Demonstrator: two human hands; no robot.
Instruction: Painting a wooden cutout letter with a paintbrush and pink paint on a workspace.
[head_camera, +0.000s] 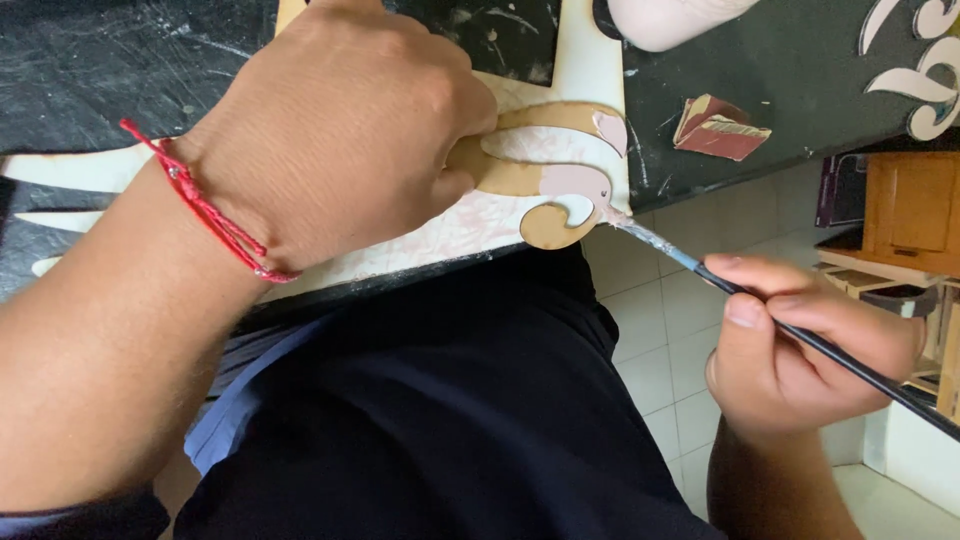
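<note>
Centre frame, left hand (340, 130) pins flat tan curled wooden cutout (545, 175) against dark scratched tabletop (800, 80); lower right, right hand (800, 345) grips thin black paintbrush (800, 335), bristles touching cutout's pink-painted edge.

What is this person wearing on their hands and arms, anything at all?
Both hands are bare, with no gloves or rings in view. The left hand has a red braided cord bracelet around the wrist, with a small metal bead on it. The right hand and its forearm carry nothing. A dark blue sleeve edge shows at the left arm.
</note>
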